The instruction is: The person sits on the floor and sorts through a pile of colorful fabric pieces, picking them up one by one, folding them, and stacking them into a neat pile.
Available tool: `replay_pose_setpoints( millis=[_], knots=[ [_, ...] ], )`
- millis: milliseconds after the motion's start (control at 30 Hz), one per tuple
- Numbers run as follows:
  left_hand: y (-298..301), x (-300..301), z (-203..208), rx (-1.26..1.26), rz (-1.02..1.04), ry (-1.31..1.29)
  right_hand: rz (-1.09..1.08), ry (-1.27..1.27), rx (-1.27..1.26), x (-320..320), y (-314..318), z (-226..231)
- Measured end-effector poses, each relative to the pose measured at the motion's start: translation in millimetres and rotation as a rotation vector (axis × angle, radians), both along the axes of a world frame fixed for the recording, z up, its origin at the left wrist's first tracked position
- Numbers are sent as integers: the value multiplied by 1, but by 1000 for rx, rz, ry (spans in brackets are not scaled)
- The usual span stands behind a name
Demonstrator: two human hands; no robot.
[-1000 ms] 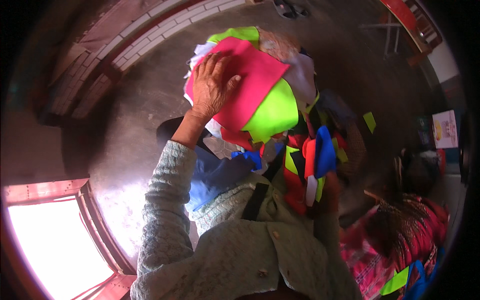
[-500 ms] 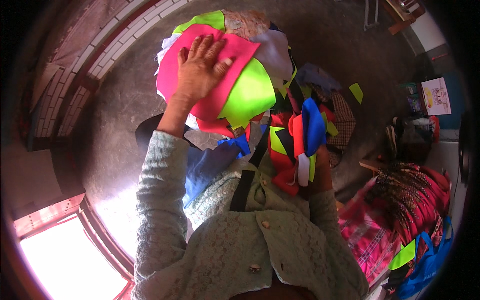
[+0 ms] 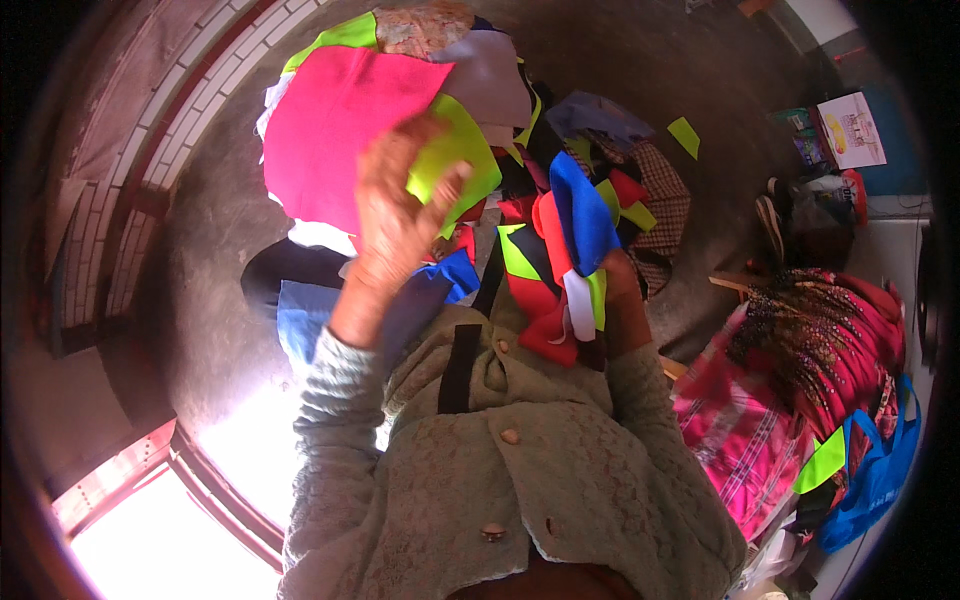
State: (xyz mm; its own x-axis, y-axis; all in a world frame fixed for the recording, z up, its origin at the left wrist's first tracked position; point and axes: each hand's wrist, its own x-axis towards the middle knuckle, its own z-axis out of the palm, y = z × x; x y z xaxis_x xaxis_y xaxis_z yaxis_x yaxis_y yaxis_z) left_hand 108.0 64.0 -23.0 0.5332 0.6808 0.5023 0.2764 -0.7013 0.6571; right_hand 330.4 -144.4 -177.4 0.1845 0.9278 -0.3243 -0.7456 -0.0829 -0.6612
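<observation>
A large heap of fabric pieces rises in front of me, with a pink piece (image 3: 320,130) and a lime-green piece (image 3: 455,155) on top. Over its near side is my left hand (image 3: 390,215), thumb spread from the fingers, nothing seen in it; its fingertips are smeared by motion. A bundle of fabric scraps (image 3: 545,290), red, black, lime and white, is gripped in my right hand (image 3: 622,278) at my lap. A blue scrap (image 3: 585,210) stands up at the top of that bundle, whose underside is hidden.
Behind the bundle lies a checked cloth (image 3: 665,190) with more scraps. A lone lime scrap (image 3: 684,138) is on the floor (image 3: 610,50). To my right are a draped pink cloth (image 3: 730,430) and a blue bag (image 3: 875,480). A picture box (image 3: 852,130) stands farther back.
My left hand has come off the pink piece and drawn back toward me, over the heap's near side. My right hand still grips the bundle. The whole view has shifted slightly.
</observation>
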Motion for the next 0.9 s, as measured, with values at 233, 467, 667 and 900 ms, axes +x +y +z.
replay_pose_setpoints(
  millis=[233,467,667,900],
  knots=[
    [-59,38,-1,-313,-126,-111,79,-96,-23,-8,11,19],
    [-41,48,7,97,-387,143,127,-174,-95,-11,7,29],
    [-41,39,6,-557,-330,-132,32,-100,-64,-19,15,45],
    [-24,41,15,-376,-259,-303,30,-113,8,-18,19,46]
  ],
)
